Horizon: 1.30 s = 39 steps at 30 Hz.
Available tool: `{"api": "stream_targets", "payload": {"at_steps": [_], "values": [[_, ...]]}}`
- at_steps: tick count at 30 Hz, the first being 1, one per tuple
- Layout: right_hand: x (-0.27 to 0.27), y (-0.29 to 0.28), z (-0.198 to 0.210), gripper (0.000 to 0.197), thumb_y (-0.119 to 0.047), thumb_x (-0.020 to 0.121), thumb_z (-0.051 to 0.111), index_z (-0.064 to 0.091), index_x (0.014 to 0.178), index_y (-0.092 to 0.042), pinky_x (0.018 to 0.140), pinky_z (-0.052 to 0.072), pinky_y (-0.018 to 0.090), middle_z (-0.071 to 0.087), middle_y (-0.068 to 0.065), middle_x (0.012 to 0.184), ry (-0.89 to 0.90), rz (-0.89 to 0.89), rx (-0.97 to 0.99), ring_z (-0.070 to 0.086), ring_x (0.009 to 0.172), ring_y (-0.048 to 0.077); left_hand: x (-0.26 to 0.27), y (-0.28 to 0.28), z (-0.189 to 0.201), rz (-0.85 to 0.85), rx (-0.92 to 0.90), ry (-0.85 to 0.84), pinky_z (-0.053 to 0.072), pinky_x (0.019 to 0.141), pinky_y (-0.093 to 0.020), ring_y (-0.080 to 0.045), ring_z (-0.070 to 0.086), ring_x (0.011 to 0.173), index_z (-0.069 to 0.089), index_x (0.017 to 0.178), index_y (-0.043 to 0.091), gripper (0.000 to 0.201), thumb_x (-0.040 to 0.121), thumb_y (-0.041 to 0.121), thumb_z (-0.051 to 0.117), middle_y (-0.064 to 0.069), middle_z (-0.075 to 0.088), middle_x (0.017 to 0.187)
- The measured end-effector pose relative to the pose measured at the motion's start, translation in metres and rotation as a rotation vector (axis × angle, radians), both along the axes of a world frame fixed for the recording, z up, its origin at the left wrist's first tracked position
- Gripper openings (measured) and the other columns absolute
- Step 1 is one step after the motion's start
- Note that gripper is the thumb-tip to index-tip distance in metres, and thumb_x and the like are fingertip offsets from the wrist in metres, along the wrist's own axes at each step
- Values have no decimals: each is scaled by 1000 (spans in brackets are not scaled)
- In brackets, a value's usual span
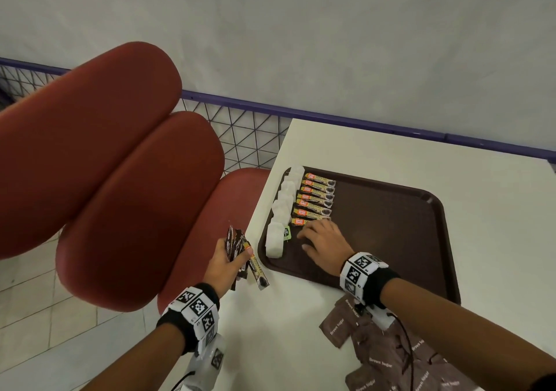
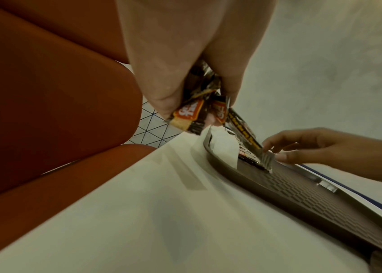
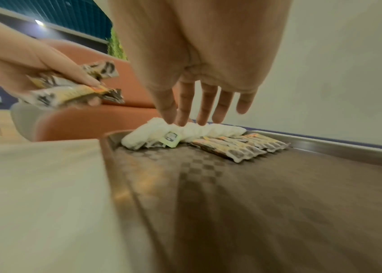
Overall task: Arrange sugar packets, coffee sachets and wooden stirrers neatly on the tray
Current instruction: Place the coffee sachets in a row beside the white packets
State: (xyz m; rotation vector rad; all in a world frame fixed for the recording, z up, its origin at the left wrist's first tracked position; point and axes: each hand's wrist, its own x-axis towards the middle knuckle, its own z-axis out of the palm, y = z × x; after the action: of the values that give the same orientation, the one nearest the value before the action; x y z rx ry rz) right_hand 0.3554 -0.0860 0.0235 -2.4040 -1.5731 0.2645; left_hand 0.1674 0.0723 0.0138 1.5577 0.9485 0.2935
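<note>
A dark brown tray (image 1: pixel 391 234) lies on the white table (image 1: pixel 493 180). Along its left edge runs a column of white packets (image 1: pixel 282 210), and beside it a row of several coffee sachets (image 1: pixel 317 198) lies side by side. My right hand (image 1: pixel 323 240) hovers flat over the tray with straight fingers (image 3: pixel 205 103) at the nearest sachet of the row. Off the table's left edge, my left hand (image 1: pixel 228 258) grips a bunch of coffee sachets (image 1: pixel 243 255); the left wrist view shows those held sachets (image 2: pixel 199 110) too. Brown sugar packets (image 1: pixel 382 354) lie piled on the table under my right forearm.
A red padded seat (image 1: pixel 120 180) stands left of the table, close to my left hand. A purple rail with wire mesh (image 1: pixel 240 126) runs behind. The right half of the tray (image 3: pixel 278 203) is bare. A green tea-bag tag (image 1: pixel 285 233) lies by the white packets.
</note>
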Motion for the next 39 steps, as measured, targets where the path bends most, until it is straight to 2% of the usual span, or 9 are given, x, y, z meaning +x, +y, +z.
{"api": "stream_targets", "payload": {"at_steps": [4,8,15,18,20,22,27,33,39], "values": [[-29,3,21,28,-37,92,49,53,110,-16,95,31,30,57,2,111,201,71,-66,46,105,18,13,-8,3,-38,4,-12,50,58,-33,-17,57,71,45,93,27,24,84,28,68,-1,58,84],[-49,9,27,37,-46,86,56,50,102,-13,82,31,29,61,2,98,240,96,-50,47,87,17,26,-17,9,-69,1,-41,51,59,-33,-16,59,75,46,95,24,24,84,27,68,-1,60,87],[-40,13,18,25,-21,85,60,50,105,-11,81,43,35,55,3,91,440,-105,-18,51,88,19,34,-23,13,-87,-46,-62,46,51,-30,-20,56,69,46,98,17,27,84,21,69,-6,62,86],[-23,5,14,26,-24,84,63,53,106,-16,85,45,33,59,4,103,355,-155,-21,52,94,18,31,-21,12,-98,-60,-62,46,52,-31,-19,55,67,46,96,20,24,85,16,67,-5,60,86],[-8,-1,11,26,-26,82,66,57,105,-18,87,46,35,61,3,107,270,-210,-20,55,99,21,28,-17,11,-86,-58,-47,46,50,-30,-19,55,67,46,100,16,25,86,15,66,-13,61,90],[7,-7,9,27,-28,83,65,58,107,-18,90,42,35,62,3,110,163,-249,-60,53,105,23,24,-13,10,-70,-58,-39,44,46,-25,-22,53,65,45,100,14,25,86,15,65,-25,62,97],[22,-10,0,31,-31,88,56,51,117,-19,96,33,33,55,1,124,-96,-216,-245,43,117,23,14,-6,7,-58,-61,-14,42,43,-22,-24,51,63,43,95,16,26,85,17,66,-28,63,104],[21,3,-8,35,-32,88,57,51,120,-19,99,32,35,53,3,127,-157,-199,-299,41,120,24,7,-1,7,-28,-52,21,41,41,-20,-20,48,57,43,107,8,35,84,18,67,-22,60,92],[22,12,-10,39,-32,89,56,49,124,-17,101,32,35,49,5,131,-184,-197,-293,39,123,24,5,2,6,-44,-46,51,40,40,-18,-18,48,57,43,106,7,31,85,17,65,-27,63,106]]}}
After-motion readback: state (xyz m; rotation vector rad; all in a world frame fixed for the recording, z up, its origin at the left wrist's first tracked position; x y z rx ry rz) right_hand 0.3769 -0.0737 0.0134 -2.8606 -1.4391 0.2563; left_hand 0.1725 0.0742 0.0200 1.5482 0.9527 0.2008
